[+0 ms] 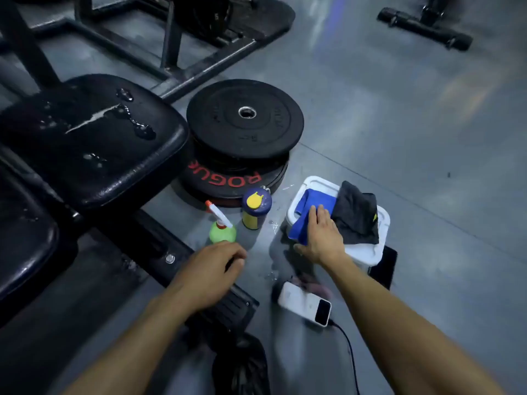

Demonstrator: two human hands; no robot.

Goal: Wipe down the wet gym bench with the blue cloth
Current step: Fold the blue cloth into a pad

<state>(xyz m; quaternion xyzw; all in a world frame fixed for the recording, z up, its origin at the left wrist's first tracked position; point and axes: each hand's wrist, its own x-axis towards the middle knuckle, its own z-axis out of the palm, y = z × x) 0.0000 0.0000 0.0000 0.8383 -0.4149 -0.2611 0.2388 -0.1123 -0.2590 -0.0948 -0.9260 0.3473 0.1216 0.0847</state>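
Head view: my right hand (320, 236) lies flat, fingers spread, on the blue cloth (309, 215) draped over the white bin (368, 252), not yet gripping; wet bench (94, 143) lies far left; left hand (212, 269) hangs loosely curled, empty.

Two hands: the left (209, 269) and the right (320, 236). Two cloths at three o'clock, one blue cloth (306, 215) and one dark grey cloth (356, 215), on one white container (368, 252). Two bottles at center: one green spray bottle (222, 230), one yellow bottle (254, 208). At least two stacked weight plates (245, 118) at twelve o'clock. One white device (303, 303) at five o'clock.
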